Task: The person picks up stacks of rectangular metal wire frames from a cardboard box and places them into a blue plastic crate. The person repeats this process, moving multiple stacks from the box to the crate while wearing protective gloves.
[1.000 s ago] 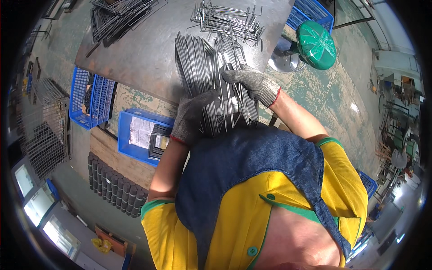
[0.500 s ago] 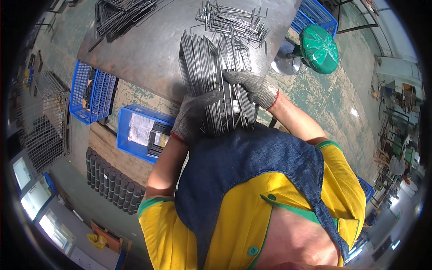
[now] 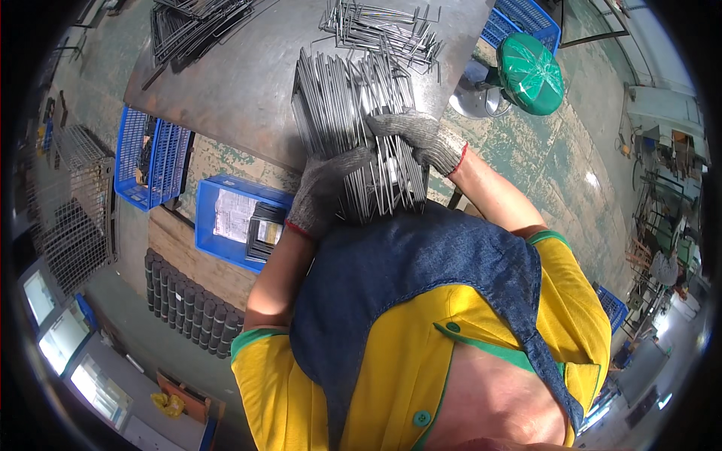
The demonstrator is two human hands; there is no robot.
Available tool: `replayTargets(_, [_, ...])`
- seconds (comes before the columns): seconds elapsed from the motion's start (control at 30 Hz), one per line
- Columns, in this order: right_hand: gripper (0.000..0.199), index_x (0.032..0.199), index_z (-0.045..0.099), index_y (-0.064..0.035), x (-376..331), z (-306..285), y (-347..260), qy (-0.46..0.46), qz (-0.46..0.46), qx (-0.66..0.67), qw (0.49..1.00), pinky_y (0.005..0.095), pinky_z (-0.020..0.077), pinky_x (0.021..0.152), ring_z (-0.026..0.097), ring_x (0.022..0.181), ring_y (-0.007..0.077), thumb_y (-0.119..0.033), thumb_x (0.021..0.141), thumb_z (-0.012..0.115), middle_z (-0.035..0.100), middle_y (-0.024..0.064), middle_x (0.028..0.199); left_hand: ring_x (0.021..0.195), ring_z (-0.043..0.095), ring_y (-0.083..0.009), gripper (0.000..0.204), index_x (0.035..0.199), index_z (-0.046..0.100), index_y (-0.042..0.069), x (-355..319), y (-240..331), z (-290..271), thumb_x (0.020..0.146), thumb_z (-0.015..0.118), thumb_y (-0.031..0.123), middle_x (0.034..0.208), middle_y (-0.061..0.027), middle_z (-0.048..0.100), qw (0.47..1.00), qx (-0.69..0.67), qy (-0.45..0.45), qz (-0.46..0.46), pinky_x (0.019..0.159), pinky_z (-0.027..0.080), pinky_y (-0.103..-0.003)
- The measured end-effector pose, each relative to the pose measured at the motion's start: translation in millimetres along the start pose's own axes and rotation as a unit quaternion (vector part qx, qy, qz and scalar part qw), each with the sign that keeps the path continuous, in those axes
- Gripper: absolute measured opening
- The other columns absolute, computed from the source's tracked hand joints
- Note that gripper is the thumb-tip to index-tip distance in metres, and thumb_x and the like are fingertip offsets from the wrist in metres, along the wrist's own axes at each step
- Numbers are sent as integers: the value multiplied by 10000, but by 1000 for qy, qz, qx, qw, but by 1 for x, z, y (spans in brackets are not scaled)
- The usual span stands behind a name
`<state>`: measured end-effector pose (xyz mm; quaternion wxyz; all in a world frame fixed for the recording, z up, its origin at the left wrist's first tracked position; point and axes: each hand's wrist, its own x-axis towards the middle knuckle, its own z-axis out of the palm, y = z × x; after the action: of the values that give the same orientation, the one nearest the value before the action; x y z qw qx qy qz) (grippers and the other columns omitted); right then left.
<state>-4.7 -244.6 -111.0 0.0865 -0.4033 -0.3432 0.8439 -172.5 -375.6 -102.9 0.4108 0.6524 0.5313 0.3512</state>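
left hand, grey glove, fingers curled shut on near end of wire-frame stack | right hand, grey glove, fingers closed over stack's right side | stack lies at near edge of steel table | beyond stack: loose bent wires | left of table: blue crate | right of table: green stool

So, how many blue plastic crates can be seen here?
4: one under the table edge beside the left hand, one further left, one at top, one partly hidden far right.
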Motion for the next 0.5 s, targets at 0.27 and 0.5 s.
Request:
replayTargets(0.27, [369, 1111, 565, -14, -2, -3, 5, -28, -76, -22, 996, 345, 492, 785, 583, 903, 175, -233, 820, 621, 626, 95, 973, 1096, 537, -271, 365, 1146, 555, 8, -5, 4, -2, 832, 399, 111, 1154, -170, 569, 999, 50, 15, 3, 966, 395, -354])
replayTargets(0.5, [212, 975, 590, -23, -14, 9, -9, -92, -23, 125, 988, 278, 538, 616, 613, 701, 155, -204, 866, 571, 625, 68, 827, 1117, 525, -273, 379, 1158, 542, 0, -1, 26, -1, 812, 397, 53, 1154, -181, 566, 995, 98, 24, 18, 974, 391, -351])
